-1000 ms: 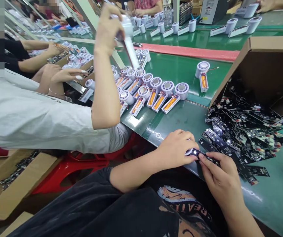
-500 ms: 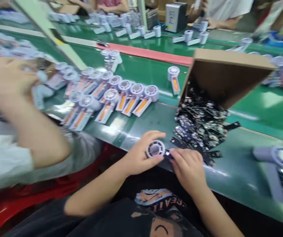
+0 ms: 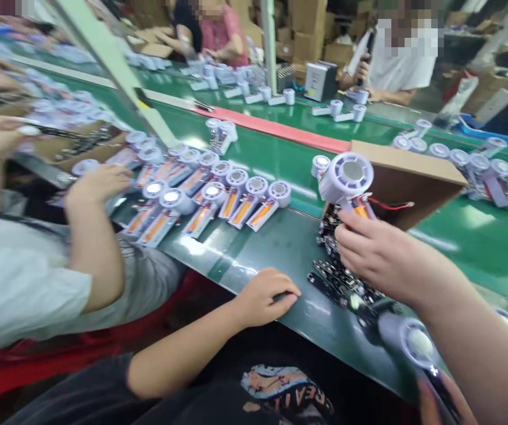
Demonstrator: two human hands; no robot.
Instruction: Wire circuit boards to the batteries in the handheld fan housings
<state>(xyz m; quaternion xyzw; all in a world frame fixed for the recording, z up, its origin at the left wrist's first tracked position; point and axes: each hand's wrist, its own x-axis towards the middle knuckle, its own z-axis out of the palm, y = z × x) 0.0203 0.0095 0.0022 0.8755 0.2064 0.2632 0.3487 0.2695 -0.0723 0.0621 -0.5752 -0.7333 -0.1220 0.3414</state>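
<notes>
My left hand (image 3: 266, 297) rests at the front edge of the green table (image 3: 236, 260). Its fingers curl loosely, with a dark gap beside the thumb, and I see nothing in it. At the lower right my right hand (image 3: 455, 401), partly cut off, grips a lilac handheld fan (image 3: 419, 345) by its handle, with a black circuit strip along it. Another person's arm (image 3: 448, 283), apparently from the right, holds a second lilac handheld fan (image 3: 351, 171) above the table. An orange battery shows in its handle, and a red wire hangs free.
Black circuit strips (image 3: 346, 280) spill from a tilted cardboard box (image 3: 413, 168). Several fan halves with orange batteries (image 3: 258, 212) lie in rows at left. A co-worker's hand (image 3: 98, 186) is beside them. A slanted post (image 3: 116, 71) and red strip (image 3: 280, 127) stand beyond.
The fan and black strip have left my left hand; my right hand has moved down and right with a fan. Another arm has entered from the right, holding a fan before the box.
</notes>
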